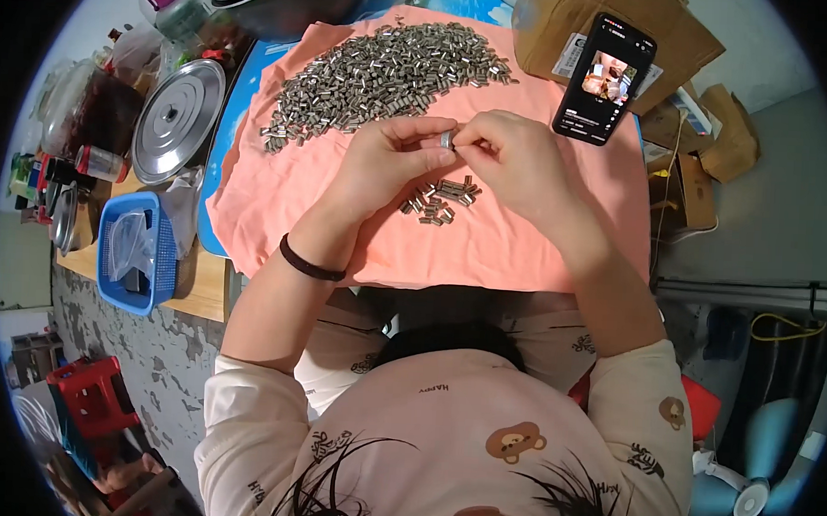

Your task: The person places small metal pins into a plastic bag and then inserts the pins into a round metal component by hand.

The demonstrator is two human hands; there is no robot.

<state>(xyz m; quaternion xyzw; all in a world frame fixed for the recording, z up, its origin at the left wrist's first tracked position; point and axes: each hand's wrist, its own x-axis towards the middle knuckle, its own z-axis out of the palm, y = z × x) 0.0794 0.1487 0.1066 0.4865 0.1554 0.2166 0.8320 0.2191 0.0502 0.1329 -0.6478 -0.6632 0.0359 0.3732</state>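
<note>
My left hand (392, 154) pinches a small silvery metal cylinder (447, 140) between thumb and fingertips, above the pink cloth (322, 231). From the other side my right hand (515, 156) has its fingertips closed at the end of the same cylinder; whether they hold a second tiny part is hidden. Just below both hands lies a small loose group of short metal cylinders (442, 200). Beyond them, a large heap of similar metal cylinders (384, 77) spreads over the far part of the cloth.
A phone (604, 78) with its screen lit leans against a cardboard box (557, 29) at the far right. On the left are a blue plastic basket (138, 251), a round metal lid (178, 123) and jars. A fan (750, 499) stands at the lower right.
</note>
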